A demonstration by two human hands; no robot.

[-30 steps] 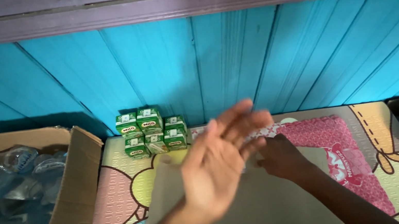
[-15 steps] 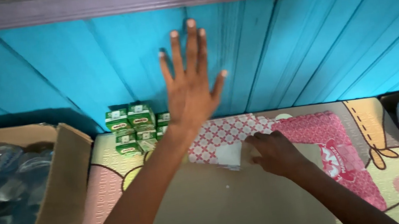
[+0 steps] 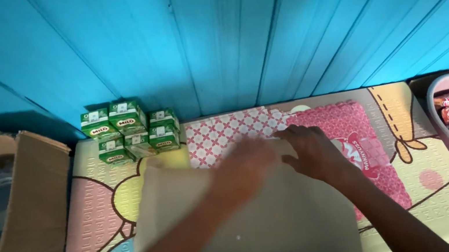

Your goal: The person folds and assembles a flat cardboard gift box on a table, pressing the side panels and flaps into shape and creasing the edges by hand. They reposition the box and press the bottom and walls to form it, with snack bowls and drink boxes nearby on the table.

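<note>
A large beige paper sheet [image 3: 261, 220] lies flat on a cartoon-print foam mat [image 3: 102, 213]. Its far edge overlaps a pink and white patterned wrapper [image 3: 346, 120]. My left hand [image 3: 247, 163] is motion-blurred and lies palm down on the far part of the beige sheet, fingers apart, holding nothing. Just to its right, my right hand [image 3: 313, 151] has its fingers curled on the sheet's far edge, where it meets the patterned wrapper.
Several small green drink cartons [image 3: 131, 130] are stacked at the mat's back left, against a blue plank wall [image 3: 257, 28]. An open cardboard box [image 3: 20, 213] with clear plastic cups stands at the left. A pink bowl [image 3: 440, 119] of wrapped sweets sits at the right.
My left hand, raised with spread fingers in front of the wall half a second ago, has come down onto the beige sheet. My right hand has stayed at the sheet's far edge.
</note>
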